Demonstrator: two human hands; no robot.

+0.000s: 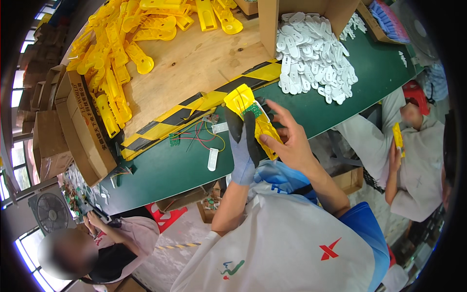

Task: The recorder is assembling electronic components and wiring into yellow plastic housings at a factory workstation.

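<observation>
A long yellow plastic casing (240, 99) is held up in front of me, over the near edge of the green table. A small green circuit board (252, 110) with thin wires sits in its hollow. My left hand (244, 143), in a grey glove with dark fingers, is closed around the casing from the left and below. My bare right hand (295, 142) grips its lower right side, the thumb pressed on the yellow plastic and the other fingers bent along the edge. Left of my gloved hand lie a loose wired circuit board (174, 139) and a white oval plastic part (213, 159).
A wooden board (194, 58) edged with black-and-yellow tape carries a heap of yellow casings (114, 53). White plastic parts (311, 58) spill from a cardboard box on the green table (155, 182). Co-workers sit at the lower left and at the right, one holding a yellow casing (398, 138).
</observation>
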